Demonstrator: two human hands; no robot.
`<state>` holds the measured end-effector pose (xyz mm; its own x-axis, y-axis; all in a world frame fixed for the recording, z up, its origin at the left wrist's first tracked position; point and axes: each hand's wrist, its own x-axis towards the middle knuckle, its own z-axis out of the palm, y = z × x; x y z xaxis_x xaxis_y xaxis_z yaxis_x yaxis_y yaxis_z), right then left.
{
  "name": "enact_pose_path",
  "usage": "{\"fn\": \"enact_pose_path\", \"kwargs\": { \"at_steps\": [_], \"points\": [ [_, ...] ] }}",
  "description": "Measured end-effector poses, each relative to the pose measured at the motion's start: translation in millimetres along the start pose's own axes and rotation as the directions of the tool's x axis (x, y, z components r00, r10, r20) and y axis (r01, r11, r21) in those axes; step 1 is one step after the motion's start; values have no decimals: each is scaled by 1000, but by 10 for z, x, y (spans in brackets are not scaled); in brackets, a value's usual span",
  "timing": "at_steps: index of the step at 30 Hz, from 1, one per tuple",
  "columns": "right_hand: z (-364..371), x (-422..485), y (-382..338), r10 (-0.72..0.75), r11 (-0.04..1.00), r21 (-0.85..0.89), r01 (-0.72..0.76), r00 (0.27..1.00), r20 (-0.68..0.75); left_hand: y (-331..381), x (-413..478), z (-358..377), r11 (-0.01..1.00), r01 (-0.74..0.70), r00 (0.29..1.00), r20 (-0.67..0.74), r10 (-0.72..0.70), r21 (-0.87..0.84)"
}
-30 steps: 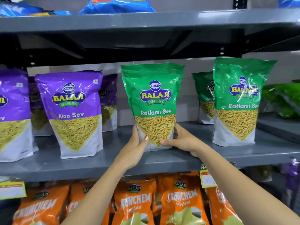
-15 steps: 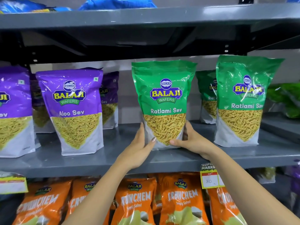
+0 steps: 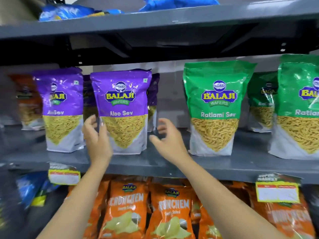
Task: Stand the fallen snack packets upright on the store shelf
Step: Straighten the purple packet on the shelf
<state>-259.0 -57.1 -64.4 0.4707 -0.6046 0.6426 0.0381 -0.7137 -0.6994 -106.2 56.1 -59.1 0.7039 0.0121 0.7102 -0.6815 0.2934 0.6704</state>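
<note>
A purple Aloo Sev packet [image 3: 123,107] stands upright on the grey middle shelf [image 3: 155,163]. My left hand [image 3: 97,140] is at its lower left edge with fingers spread, touching or nearly touching it. My right hand [image 3: 168,140] hovers open just right of the packet, apart from it, holding nothing. The green Ratlami Sev packet [image 3: 215,107] stands upright on its own to the right. Another purple Aloo Sev packet [image 3: 62,109] stands to the left, with more purple packets behind.
More green packets [image 3: 300,107] stand at the far right. Orange Crunchem bags [image 3: 127,209] fill the shelf below, with price tags [image 3: 278,192] on the shelf edge. Blue bags [image 3: 69,12] lie on the top shelf. An orange packet [image 3: 28,100] stands far left.
Both hands have let go of the green Ratlami Sev packet and moved left to the purple Aloo Sev packet. The view has shifted left as well.
</note>
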Motion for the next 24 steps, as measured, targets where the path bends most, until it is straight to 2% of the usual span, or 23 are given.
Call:
{"fn": "enact_pose_path", "kwargs": {
  "at_steps": [2, 4, 5, 7, 8, 10, 13, 24],
  "points": [
    [270, 111, -21, 153, 988, -28, -150, 962, 227, -102, 40, -62, 984, 154, 979, 123, -164, 87],
    [449, 165, -22, 235, 969, -7, -247, 912, 336, -221, -3, -89, 909, 285, 899, 246, -363, 303],
    [509, 166, -3, 245, 966, -2, -260, 907, 344, -264, -44, -102, 841, 259, 847, 306, -434, 475],
    [561, 142, 49, 246, 964, 19, -265, 918, 309, -291, -128, -115, 733, 37, 778, 441, -448, 679],
    [559, 137, 69, 251, 961, 39, -273, 925, 284, -298, -139, -117, 723, -41, 772, 482, -415, 690],
    [532, 127, 100, 269, 957, 43, -287, 933, 239, -284, -138, -126, 732, -63, 783, 488, -386, 678],
    [510, 106, 110, 292, 952, 34, -304, 938, 187, -295, -139, -145, 700, -185, 773, 542, -330, 690],
    [480, 66, 75, 309, 938, 107, -329, 936, 170, -250, -187, -157, 711, -205, 784, 547, -292, 673]
  ]
}}
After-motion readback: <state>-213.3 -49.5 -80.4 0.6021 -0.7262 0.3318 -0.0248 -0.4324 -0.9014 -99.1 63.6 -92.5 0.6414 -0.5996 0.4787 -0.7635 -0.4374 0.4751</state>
